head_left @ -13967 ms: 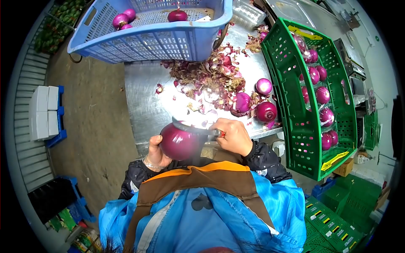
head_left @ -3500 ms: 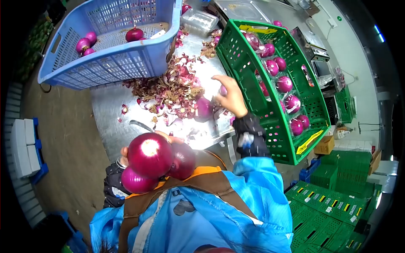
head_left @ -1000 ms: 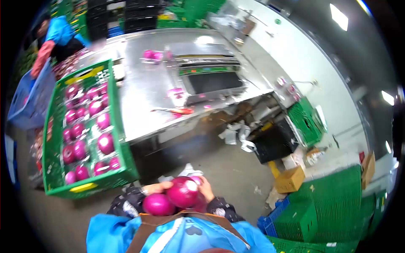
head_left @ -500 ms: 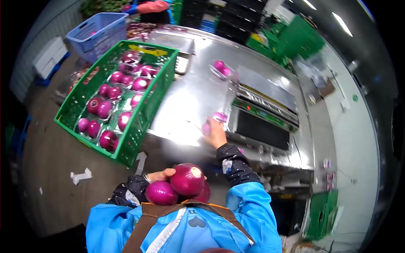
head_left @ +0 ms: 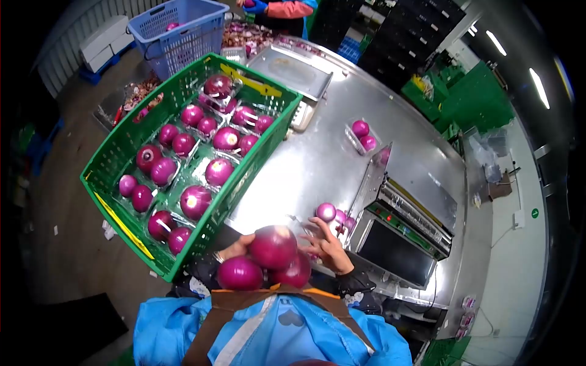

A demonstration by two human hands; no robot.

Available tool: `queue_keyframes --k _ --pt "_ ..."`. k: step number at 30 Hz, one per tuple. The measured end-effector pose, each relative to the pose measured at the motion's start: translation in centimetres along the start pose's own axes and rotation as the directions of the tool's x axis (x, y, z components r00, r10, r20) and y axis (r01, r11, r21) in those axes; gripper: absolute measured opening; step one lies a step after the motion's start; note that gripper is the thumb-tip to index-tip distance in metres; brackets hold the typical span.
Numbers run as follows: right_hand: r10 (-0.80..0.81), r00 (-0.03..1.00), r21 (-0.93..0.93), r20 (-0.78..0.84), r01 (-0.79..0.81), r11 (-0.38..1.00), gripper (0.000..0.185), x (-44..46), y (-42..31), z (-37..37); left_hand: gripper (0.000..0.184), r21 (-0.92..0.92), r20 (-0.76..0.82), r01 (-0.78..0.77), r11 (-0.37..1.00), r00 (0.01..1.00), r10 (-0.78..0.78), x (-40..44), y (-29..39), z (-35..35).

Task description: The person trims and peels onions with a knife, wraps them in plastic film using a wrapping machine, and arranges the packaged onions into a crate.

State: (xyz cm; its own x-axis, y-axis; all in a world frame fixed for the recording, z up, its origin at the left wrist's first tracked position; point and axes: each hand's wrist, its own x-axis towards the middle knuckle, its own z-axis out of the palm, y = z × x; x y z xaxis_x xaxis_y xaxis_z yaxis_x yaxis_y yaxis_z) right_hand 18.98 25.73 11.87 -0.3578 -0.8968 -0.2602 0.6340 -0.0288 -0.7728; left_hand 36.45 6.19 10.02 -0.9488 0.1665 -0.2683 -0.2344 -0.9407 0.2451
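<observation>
Three red onions are gathered against my chest: a large one on top, one at the lower left and another at the lower right. My left hand is wrapped round the left side of this bunch. Just right of the onions is my right hand, its fingers spread and nothing held in them. Beyond it on the metal table lie a few smaller onions beside the wrapping machine.
A green crate of packed onions stands at the left, with a blue basket behind it. A scale and an onion pack are on the table. A co-worker's gloved hand shows at the top.
The view has swung from the peeling area to the table with the machine. My right hand, earlier reaching over the table, has drawn back beside the onions. The knife has left my right hand.
</observation>
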Motion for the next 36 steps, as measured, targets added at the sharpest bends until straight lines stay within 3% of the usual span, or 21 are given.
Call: queue_keyframes --k 1,3,4,5,8,11,13,15,16,17,19,22,23,25,27,28,29,31,33,35,36 --pt "0.048 0.993 0.185 0.108 -0.067 0.98 0.079 -0.9 -0.1 1.2 0.066 0.012 -0.033 -0.025 1.0 0.999 0.026 0.7 0.3 -0.2" --pt "0.011 0.997 -0.255 0.08 0.01 0.967 0.081 -0.6 0.6 2.1 0.065 0.034 -0.074 -0.067 0.997 0.995 0.07 2.1 0.9 -0.4" --pt "-0.05 0.997 -0.148 0.064 0.059 0.987 0.082 0.2 1.0 2.0 0.064 0.029 -0.087 -0.085 0.996 0.992 0.087 2.6 1.2 0.0" --pt "0.047 0.999 0.013 0.002 -0.047 0.999 0.079 0.5 1.0 1.2 0.064 0.035 -0.092 -0.101 0.994 0.99 0.104 3.1 1.6 0.9" --pt "0.045 0.999 0.085 -0.022 -0.043 0.995 0.075 1.2 -0.6 -0.5 0.07 -0.069 -0.176 -0.206 0.976 0.966 0.191 4.3 1.8 5.0" --pt "-0.026 0.971 0.102 -0.239 0.052 0.993 0.064 3.4 -2.3 -3.1 0.072 -0.255 0.028 -0.102 0.962 0.993 0.113 5.6 3.2 5.3" --pt "-0.202 0.928 -0.25 -0.312 0.125 0.96 0.058 6.6 -4.7 -5.0 0.074 -0.285 0.086 0.049 0.957 0.996 -0.026 6.8 4.0 2.5" --pt "-0.326 0.912 -0.587 -0.247 0.127 0.799 0.059 11.7 -5.5 -9.5 0.074 -0.395 0.22 0.168 0.903 0.972 -0.084 8.3 4.2 -1.2" --pt "-0.302 0.917 -0.643 -0.261 0.068 0.763 0.067 13.5 -7.1 -9.2 0.076 -0.328 0.054 0.102 0.939 0.995 -0.089 9.2 4.1 -1.2" --pt "-0.272 0.892 -0.776 -0.361 -0.125 0.619 0.073 15.5 -7.8 -10.0 0.076 -0.153 0.11 0.117 0.981 0.989 -0.101 10.1 4.5 -3.1" --pt "-0.361 0.868 -0.898 -0.341 -0.187 0.398 0.077 19.2 -6.1 -13.5 0.062 0.003 -0.014 0.102 0.995 0.995 -0.102 11.2 5.1 -5.6" --pt "-0.465 0.845 -0.953 -0.264 -0.153 0.263 0.077 20.8 -3.9 -15.5 0.058 0.103 -0.158 -0.011 0.995 0.987 0.027 12.6 4.8 -7.4" --pt "-0.454 0.853 -0.952 -0.258 -0.144 0.269 0.077 20.8 -3.3 -15.7 0.058 0.404 -0.119 -0.16 0.901 0.967 0.225 13.1 4.5 -8.6" --pt "-0.483 0.861 -0.986 -0.161 -0.121 0.112 0.071 19.3 -3.5 -13.6 0.058 0.903 -0.026 -0.235 0.36 0.805 0.592 14.1 4.0 -10.9" --pt "-0.636 0.769 -0.987 0.062 -0.045 -0.151 0.063 17.6 -4.0 -11.3 0.058 0.796 -0.406 -0.068 0.602 0.678 0.613 15.1 4.6 -8.8" --pt "-0.689 0.722 -0.996 0.069 0.013 -0.086 0.058 16.8 -4.0 -10.1 0.067 0.933 -0.345 0.16 0.321 0.644 0.683 14.4 5.0 -7.0" --pt "-0.66 0.75 -0.999 0.037 0.031 -0.021 0.057 16.0 -4.2 -8.8 0.071 0.944 -0.316 0.285 0.165 0.642 0.699 14.2 5.2 -5.8" --pt "-0.602 0.781 -0.986 0.166 0.153 -0.073 0.056 15.4 -3.0 -8.3 0.078 0.852 -0.258 0.5 -0.155 0.658 0.708 14.3 4.7 -4.5" --pt "-0.502 0.837 -0.976 0.217 0.193 -0.099 0.056 15.0 -1.7 -7.0 0.087 0.823 -0.196 0.504 -0.261 0.684 0.703 14.8 4.3 -4.2" --pt "-0.398 0.886 -0.97 0.237 0.19 -0.154 0.054 14.8 0.4 -6.8 0.089 0.774 -0.257 0.568 -0.279 0.685 0.682 15.1 4.3 -3.5" --pt "-0.363 0.904 -0.974 0.226 0.211 -0.081 0.053 15.1 1.4 -7.3 0.091 0.777 -0.241 0.57 -0.266 0.66 0.711 15.2 4.1 -3.8"
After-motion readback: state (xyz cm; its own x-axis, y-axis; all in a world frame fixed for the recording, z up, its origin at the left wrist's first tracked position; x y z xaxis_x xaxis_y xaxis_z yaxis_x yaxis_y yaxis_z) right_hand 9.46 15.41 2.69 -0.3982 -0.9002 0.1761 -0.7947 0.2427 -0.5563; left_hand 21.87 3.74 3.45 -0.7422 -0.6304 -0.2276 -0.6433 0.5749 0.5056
